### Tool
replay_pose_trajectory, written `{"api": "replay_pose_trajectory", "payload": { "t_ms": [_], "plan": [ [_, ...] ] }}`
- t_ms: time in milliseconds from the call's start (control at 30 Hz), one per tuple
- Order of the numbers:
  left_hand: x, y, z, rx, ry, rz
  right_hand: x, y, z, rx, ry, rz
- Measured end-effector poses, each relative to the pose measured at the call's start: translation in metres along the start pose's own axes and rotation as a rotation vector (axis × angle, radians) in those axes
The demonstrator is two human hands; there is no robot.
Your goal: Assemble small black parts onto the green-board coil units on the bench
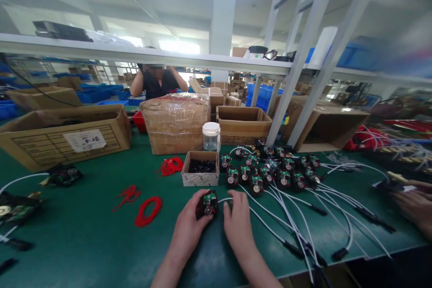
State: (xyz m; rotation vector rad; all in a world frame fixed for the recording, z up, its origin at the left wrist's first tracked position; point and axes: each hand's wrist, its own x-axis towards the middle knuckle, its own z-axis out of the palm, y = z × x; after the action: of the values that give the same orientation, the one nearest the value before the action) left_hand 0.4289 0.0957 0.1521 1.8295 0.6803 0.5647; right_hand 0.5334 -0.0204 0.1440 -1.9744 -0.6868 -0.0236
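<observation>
My left hand (189,220) is closed around a small black-cased module with a green circuit board (209,202), gripping it by its left side and lower edge. From the module's right side a short stretch of white cable (224,200) runs to my right hand (239,220), whose curled fingers are round it. The cable's far end is hidden behind that hand. Just beyond the module stands a small open carton (200,180) full of small black parts. To the right, several similar modules (256,183) sit grouped, their white cables trailing toward the table's front edge.
Red wire bundles (148,211) lie on the green table (101,252) at left. Behind stand a taped cardboard box (177,123), a white-lidded jar (211,137) and open cartons (111,132). A co-worker's hand (413,204) is at far right; another person (158,81) is opposite.
</observation>
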Motion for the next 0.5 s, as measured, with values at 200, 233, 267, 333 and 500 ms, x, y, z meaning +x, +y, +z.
{"api": "replay_pose_trajectory", "payload": {
  "t_ms": [200,233,267,333,500],
  "plan": [
    [-0.003,0.0,0.002,-0.026,-0.025,-0.036,0.012,0.027,-0.048,-0.875,-0.245,-0.185],
    [-0.003,0.0,0.004,-0.032,-0.022,-0.035,0.011,0.031,-0.052,-0.923,-0.248,-0.203],
    [-0.002,0.001,0.008,-0.04,-0.019,-0.029,0.009,0.034,-0.055,-0.964,-0.244,-0.227],
    [0.0,0.002,0.018,-0.055,-0.022,-0.007,0.005,0.042,-0.061,-1.04,-0.221,-0.285],
    [0.007,0.015,0.056,0.004,-0.023,0.042,0.015,0.083,-0.097,-1.068,-0.198,-0.325]
  ]
}}
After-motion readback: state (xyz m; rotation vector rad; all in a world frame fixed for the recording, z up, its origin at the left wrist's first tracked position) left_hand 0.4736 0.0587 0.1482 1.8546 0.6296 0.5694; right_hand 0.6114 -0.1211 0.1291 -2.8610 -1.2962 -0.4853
